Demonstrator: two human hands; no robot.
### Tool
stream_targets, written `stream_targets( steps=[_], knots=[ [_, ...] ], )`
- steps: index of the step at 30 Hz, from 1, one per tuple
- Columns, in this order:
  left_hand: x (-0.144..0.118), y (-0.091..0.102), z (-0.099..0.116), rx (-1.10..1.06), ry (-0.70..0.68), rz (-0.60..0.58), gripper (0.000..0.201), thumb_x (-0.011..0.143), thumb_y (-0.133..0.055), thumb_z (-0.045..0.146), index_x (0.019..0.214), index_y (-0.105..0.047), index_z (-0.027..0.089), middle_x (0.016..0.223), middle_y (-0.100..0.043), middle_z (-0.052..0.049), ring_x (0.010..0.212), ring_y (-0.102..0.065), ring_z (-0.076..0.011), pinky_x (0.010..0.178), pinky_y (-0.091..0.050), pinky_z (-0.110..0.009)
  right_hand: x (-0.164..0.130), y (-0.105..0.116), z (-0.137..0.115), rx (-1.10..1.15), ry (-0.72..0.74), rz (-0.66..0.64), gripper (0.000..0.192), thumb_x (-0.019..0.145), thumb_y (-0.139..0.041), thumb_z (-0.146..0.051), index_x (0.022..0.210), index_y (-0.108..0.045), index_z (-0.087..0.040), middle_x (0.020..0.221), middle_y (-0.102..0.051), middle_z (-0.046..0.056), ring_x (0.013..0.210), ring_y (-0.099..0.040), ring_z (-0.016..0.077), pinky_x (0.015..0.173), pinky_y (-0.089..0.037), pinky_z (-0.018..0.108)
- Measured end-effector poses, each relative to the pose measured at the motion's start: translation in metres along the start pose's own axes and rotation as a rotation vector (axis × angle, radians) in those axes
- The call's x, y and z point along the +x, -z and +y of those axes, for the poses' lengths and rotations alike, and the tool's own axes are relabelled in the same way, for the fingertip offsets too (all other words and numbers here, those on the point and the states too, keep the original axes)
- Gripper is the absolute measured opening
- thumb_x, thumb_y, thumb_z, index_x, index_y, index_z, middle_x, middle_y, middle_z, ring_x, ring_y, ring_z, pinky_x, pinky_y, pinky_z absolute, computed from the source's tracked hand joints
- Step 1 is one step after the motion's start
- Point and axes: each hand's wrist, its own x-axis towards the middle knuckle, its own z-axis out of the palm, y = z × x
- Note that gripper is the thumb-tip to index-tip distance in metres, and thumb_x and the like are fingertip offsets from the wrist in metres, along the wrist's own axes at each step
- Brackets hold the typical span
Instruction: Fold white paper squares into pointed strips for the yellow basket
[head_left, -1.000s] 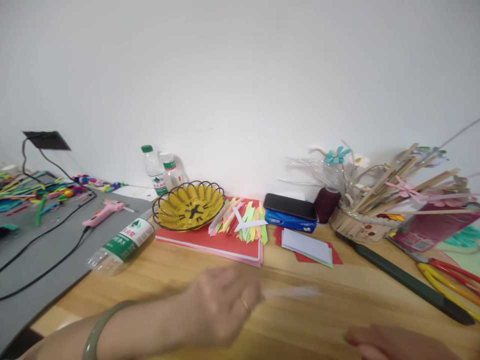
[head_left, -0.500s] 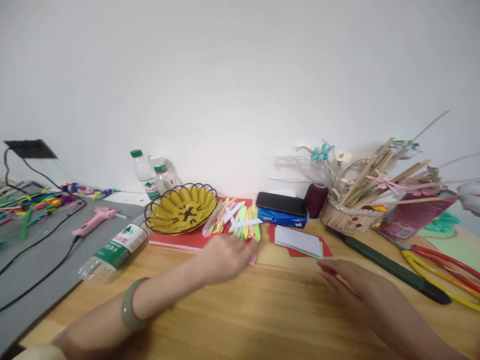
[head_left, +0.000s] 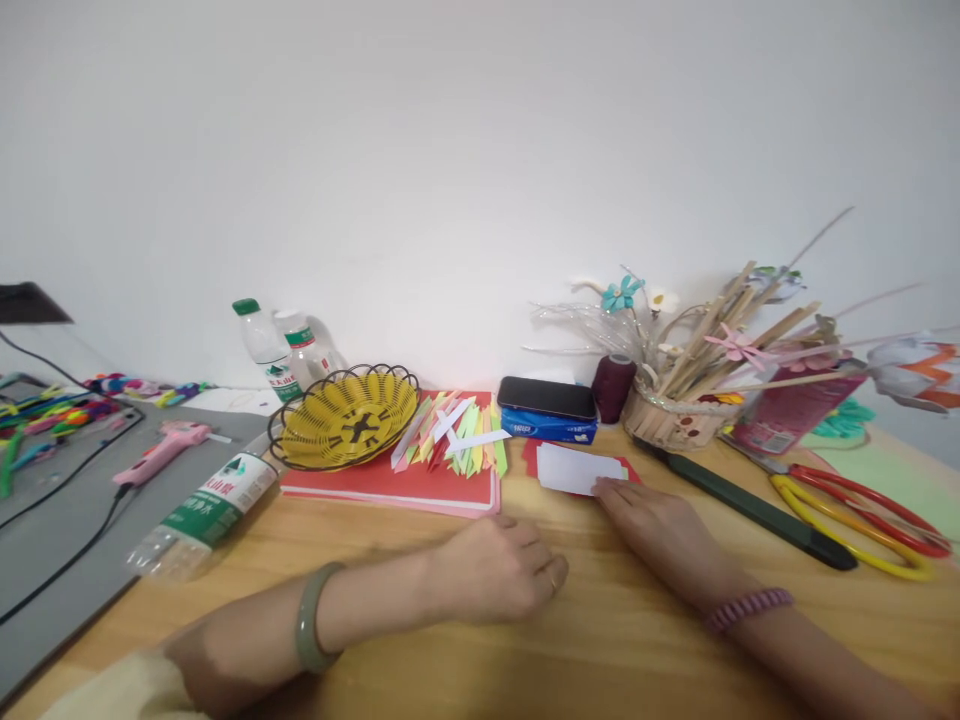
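My left hand (head_left: 499, 570) rests on the wooden table, its fingers curled under and a ring on one finger. Whatever is inside those fingers is hidden. Just behind it is a red sheet stack (head_left: 390, 490) with a pile of coloured paper strips (head_left: 457, 435) on top. At the right corner of a small stack of white paper cards (head_left: 576, 467), my right hand (head_left: 652, 520) has its fingertips closed together on the edge; its thumb is out of sight. The cards lie over red paper pieces (head_left: 531, 455).
Behind are a yellow basket (head_left: 360, 425), a phone (head_left: 547, 397) on a blue packet (head_left: 544, 427), and purple thread (head_left: 613, 388). Right: a stick-filled holder (head_left: 679, 420), dark green bar (head_left: 757, 505), scissors (head_left: 862, 510). Left: lying bottle (head_left: 210, 510), pink glue gun (head_left: 165, 452).
My left hand has come away from the paper strips toward the front of the table. My right hand has reached the white paper cards. The view has turned slightly right.
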Motion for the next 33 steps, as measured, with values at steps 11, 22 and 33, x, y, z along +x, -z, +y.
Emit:
stream_targets(
  steps=[11,22,33],
  knots=[
    [-0.001,0.006,0.013,-0.063,0.155,-0.057,0.009,0.086,-0.048,0.009,0.084,-0.056,0.013,0.076,-0.06,-0.004,0.072,-0.054,-0.0168,0.06,-0.046,-0.026,-0.03,0.032,-0.042,0.175,0.194,0.098,0.03,0.09,-0.033,-0.012,0.1,-0.061,-0.018,0.097,-0.068,0.008,0.091,-0.062,0.0199,0.075,-0.051,0.033],
    [-0.016,0.02,0.03,-0.691,0.576,-0.118,0.013,0.083,-0.058,0.018,0.085,-0.071,0.021,0.074,-0.068,0.0,0.07,-0.059,-0.0139,0.064,-0.044,-0.022,-0.046,0.034,-0.049,0.764,-0.27,-0.227,0.027,0.09,-0.042,-0.035,0.08,-0.064,-0.023,0.084,-0.063,0.004,0.079,-0.06,0.0165,0.07,-0.049,0.029],
    [-0.013,0.023,0.028,-0.985,0.984,-0.197,0.011,0.075,-0.059,0.011,0.082,-0.066,0.017,0.071,-0.068,0.002,0.062,-0.059,-0.0103,0.06,-0.043,-0.018,-0.038,0.027,-0.047,0.746,-0.471,-0.334,0.024,0.087,-0.042,-0.038,0.078,-0.059,-0.022,0.079,-0.064,0.002,0.072,-0.059,0.0171,0.066,-0.047,0.03]
  ],
)
